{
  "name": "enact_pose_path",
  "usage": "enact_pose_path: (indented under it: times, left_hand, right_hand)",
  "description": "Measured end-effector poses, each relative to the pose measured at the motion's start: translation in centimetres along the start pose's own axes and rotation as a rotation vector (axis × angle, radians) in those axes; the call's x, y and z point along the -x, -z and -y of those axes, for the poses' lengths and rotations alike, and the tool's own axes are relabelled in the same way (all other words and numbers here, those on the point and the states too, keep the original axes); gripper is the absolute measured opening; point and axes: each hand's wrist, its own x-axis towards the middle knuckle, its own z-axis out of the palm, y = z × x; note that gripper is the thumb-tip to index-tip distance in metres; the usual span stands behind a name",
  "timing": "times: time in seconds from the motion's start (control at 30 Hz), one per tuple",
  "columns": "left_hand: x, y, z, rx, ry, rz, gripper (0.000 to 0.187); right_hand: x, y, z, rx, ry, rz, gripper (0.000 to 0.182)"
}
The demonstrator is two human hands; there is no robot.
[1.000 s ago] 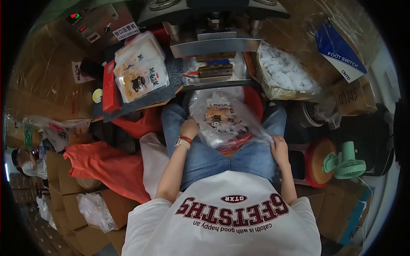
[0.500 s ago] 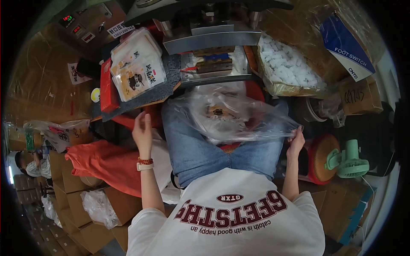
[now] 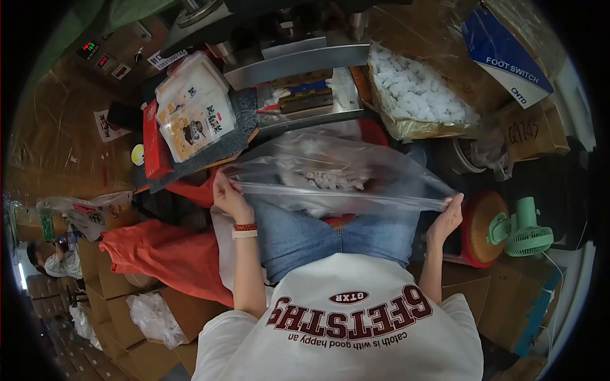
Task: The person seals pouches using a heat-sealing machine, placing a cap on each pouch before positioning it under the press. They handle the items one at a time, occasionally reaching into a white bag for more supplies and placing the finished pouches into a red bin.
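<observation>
My left hand (image 3: 231, 195), wearing a wristband and a red beaded bracelet, pinches one end of a clear plastic bag (image 3: 286, 187). The opposite end is gripped by my right hand (image 3: 448, 217), so the film stretches taut across my lap between both hands. Small white plastic pieces (image 3: 332, 180) show through the film near the bag's middle. Beneath it are my jeans (image 3: 305, 232).
Ahead stands a press-like machine (image 3: 298, 66) with a metal plate. Printed pouches (image 3: 194, 114) are stacked at left beside a red box (image 3: 155, 143). A carton of small white parts (image 3: 416, 89) lies at right, near a green fan (image 3: 528, 228).
My left hand, open and apart from the bag before, has moved in and taken hold of its left end. The film is now spread wide, and white pieces show where a printed design was.
</observation>
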Motion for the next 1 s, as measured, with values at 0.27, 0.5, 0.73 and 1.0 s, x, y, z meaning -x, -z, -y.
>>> enact_pose_path:
  times: [0.27, 0.5, 0.73, 1.0]
  left_hand:
    - [12.2, -7.2, -5.2, -0.613, -0.469, 1.348, 0.014]
    - [11.8, -8.5, -2.2, -0.531, -0.271, 1.484, 0.017]
    - [8.5, -11.5, 0.6, -0.14, 0.644, 0.852, 0.021]
    - [8.8, -12.6, 2.5, -0.203, 0.233, 0.791, 0.025]
  right_hand:
    - [1.9, -8.8, 4.4, -0.307, -0.106, 1.347, 0.041]
    - [5.0, -16.5, -3.9, 0.009, -0.053, 1.911, 0.034]
    - [3.6, -15.8, -8.0, -0.444, -0.935, 1.559, 0.037]
    - [4.4, -15.9, -4.4, -0.132, -0.732, 1.114, 0.04]
